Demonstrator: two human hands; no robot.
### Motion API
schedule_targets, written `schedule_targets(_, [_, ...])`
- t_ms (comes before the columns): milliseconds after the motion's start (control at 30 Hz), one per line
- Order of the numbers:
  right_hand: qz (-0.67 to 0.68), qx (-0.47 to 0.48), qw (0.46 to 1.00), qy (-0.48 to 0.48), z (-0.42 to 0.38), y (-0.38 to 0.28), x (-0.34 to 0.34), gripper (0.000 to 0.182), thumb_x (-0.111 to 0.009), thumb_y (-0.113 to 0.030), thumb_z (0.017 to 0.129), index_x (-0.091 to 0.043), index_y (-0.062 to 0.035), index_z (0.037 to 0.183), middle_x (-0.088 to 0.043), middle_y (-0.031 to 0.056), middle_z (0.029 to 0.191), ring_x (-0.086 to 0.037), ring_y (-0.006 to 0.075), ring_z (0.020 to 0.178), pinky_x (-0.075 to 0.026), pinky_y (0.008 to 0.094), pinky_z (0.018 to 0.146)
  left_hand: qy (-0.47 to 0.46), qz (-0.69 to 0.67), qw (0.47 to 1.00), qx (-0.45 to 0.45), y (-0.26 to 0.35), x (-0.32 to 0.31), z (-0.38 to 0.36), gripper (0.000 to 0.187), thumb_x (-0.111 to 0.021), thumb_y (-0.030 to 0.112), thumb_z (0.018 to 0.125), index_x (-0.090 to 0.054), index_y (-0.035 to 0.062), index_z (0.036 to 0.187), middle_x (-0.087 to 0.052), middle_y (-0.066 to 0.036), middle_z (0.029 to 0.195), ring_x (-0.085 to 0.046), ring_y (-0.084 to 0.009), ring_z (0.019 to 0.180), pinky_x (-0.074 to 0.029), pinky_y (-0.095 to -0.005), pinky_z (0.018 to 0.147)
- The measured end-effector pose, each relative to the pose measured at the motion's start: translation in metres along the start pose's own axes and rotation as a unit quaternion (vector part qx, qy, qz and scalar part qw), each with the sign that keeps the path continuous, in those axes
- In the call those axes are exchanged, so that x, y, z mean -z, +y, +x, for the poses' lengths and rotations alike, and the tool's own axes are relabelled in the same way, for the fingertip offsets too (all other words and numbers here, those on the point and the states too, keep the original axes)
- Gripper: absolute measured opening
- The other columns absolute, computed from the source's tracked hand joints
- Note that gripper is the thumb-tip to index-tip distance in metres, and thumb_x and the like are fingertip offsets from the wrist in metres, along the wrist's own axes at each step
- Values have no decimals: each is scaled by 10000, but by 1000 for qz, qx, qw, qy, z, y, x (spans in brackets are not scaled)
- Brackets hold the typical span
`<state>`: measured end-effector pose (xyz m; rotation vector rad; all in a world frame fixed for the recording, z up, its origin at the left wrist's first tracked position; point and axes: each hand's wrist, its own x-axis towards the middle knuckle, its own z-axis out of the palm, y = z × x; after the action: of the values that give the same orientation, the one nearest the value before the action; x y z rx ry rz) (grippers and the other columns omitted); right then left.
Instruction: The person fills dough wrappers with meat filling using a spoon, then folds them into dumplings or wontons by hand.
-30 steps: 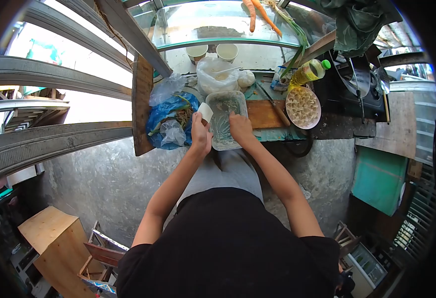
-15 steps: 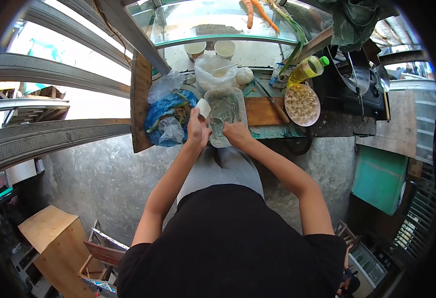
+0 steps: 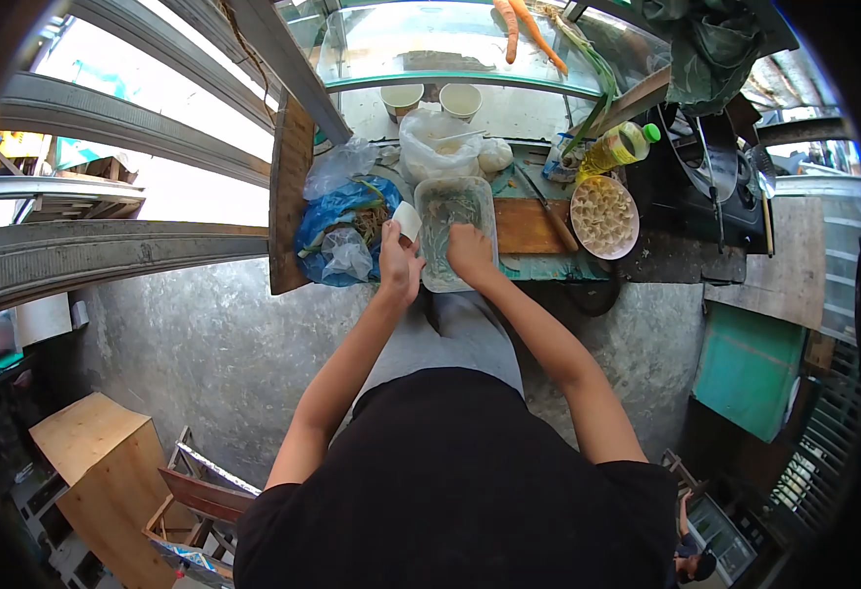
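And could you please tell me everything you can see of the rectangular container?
The container is an open tub with rounded corners, apparently translucent plastic. Pale smears coat its inside. It sits on the counter, open side up, long sides running front to back, between the blue bag and the wooden board. The right hand is over its right part; whether it touches the container is unclear.

Daylight floods in at ten o'clock, bleaching the gaps between metal bars (image 3: 126,133) white; glare veils the glass shelf (image 3: 421,41) at twelve; the hands (image 3: 398,263) are evenly lit; the stove (image 3: 740,216) between two and three is dim; soft sheen lies on the concrete floor (image 3: 195,373) towards eight; fisheye distortion bows the bars; dark vignetting closes in at three and nine.
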<state>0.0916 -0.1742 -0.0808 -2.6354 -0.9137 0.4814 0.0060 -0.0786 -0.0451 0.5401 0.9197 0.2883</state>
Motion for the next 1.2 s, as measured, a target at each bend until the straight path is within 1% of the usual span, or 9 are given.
schedule_targets(233, [33,-21,999,-11,-16,11,-45,154,-507,-43,713,-599,1,829,-597,245,725,-609,390,711,-476,475,633,-36,-8,999,-2,-11,2,8,323,-351,398,919,-370,191,1166,-375,-38,1283,-261,-269,1226,26,-618,967])
schedule_targets(333, [118,25,992,38,-9,31,-60,197,-532,-82,765,-610,-3,928,-595,164,619,-602,283,528,-443,401,468,-50,-5,999,-5,-9,2,9,318,-350,397,922,-375,190,1162,-388,-37,1267,-263,-264,1228,14,-624,965])
schedule_targets(433, [393,-93,910,-95,-3,39,-45,199,-548,-135,816,-628,2,936,-523,51,542,-468,142,391,-340,308,370,-14,19,1000,13,-2,6,8,351,-347,348,929,-345,174,1233,-409,-46,1281,-335,-241,1229,-178,-603,933])
schedule_targets(500, [602,-239,725,-235,1,45,-26,212,-550,-177,847,-648,11,841,-456,-19,555,-324,55,385,-250,238,348,-32,-17,999,14,1,9,7,346,-347,351,929,-346,183,1232,-399,-52,1296,-291,-252,1261,-146,-632,935])
schedule_targets(567, [580,-249,743,-222,2,46,-19,191,-553,-151,820,-657,6,786,-546,56,564,-475,148,409,-353,298,394,-29,-9,999,10,2,11,5,356,-346,362,927,-341,189,1239,-382,-52,1313,-249,-263,1282,-115,-649,935])
schedule_targets(633, [216,52,974,47,-3,42,-7,167,-554,-136,780,-657,-7,806,-606,152,651,-604,290,583,-454,380,528,-25,-2,1000,7,7,9,-3,367,-345,374,926,-335,196,1246,-366,-53,1329,-206,-273,1303,-85,-667,936])
schedule_targets(733, [2,32,997,-67,-14,24,53,155,-550,-94,695,-643,8,765,-613,214,730,-609,367,757,-485,434,645,40,91,995,-3,5,10,-21,424,-349,403,917,-292,206,1288,-295,-65,1381,-118,-322,1325,-25,-682,936])
schedule_targets(933, [-154,153,955,-203,6,17,73,122,-544,-51,630,-645,-38,697,-622,174,723,-618,333,721,-484,426,637,84,-13,985,149,-16,17,-52,505,-305,425,922,-165,186,1344,-111,-128,1439,35,-432,1314,-59,-731,895])
schedule_targets(1200, [-152,243,940,-184,-1,22,37,87,-554,-57,635,-635,-41,662,-619,174,698,-620,331,694,-482,419,598,74,-82,988,104,-34,14,-50,506,-268,446,933,-70,225,1342,-99,-162,1433,-82,-467,1291,-190,-648,937])
